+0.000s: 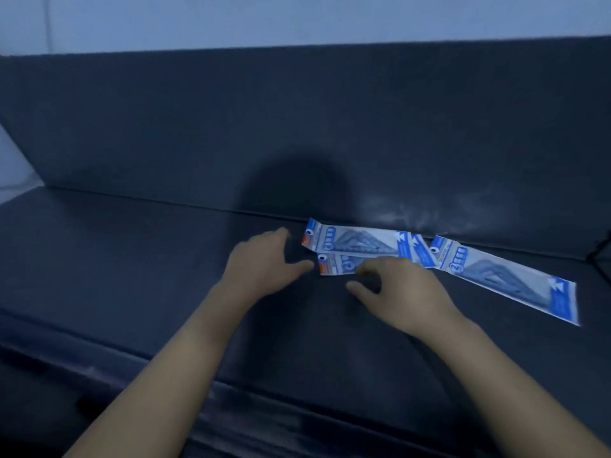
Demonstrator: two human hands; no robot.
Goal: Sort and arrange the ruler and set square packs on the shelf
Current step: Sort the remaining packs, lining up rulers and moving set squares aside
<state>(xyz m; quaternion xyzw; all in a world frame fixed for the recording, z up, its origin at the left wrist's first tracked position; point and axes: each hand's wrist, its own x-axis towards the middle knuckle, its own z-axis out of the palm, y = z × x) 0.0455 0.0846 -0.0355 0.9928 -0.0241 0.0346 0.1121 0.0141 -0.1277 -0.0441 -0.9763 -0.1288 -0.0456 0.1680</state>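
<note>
Three long white-and-blue ruler and set square packs lie flat on the dark shelf (132,259). The back pack (360,241) lies along the rear wall. A front pack (337,264) overlaps it, mostly hidden under my right hand. The right pack (509,279) slants toward the front right. My right hand (403,289) rests on the front pack with bent fingers; whether it grips the pack is unclear. My left hand (261,262) hovers just left of the packs, fingers relaxed, thumb tip close to the front pack's left end.
The shelf's dark back panel (297,127) rises right behind the packs. A front lip (264,408) runs below my forearms. A dark side edge (600,256) bounds the shelf at far right. A pale wall shows above.
</note>
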